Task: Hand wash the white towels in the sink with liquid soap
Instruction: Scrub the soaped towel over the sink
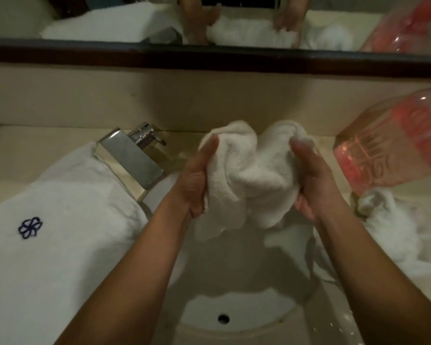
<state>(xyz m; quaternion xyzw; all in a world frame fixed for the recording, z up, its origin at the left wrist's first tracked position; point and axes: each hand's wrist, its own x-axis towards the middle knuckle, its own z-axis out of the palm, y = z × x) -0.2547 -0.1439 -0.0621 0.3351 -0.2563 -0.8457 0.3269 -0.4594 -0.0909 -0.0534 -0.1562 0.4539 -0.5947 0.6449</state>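
A bunched, wet white towel (253,175) hangs above the sink basin (234,302). My left hand (197,180) grips its left side, thumb on top. Its right side is held by my right hand (311,180), fingers curled under the cloth. The towel's lower folds droop toward the basin. A second white towel (393,227) lies crumpled on the counter right of the sink. A clear bottle of pink liquid soap (393,143) stands at the right, behind that towel.
A chrome faucet (132,158) juts over the sink's left rim. A large folded white towel with a blue flower emblem (60,235) covers the counter at left. A mirror with a dark frame (209,56) runs along the back wall.
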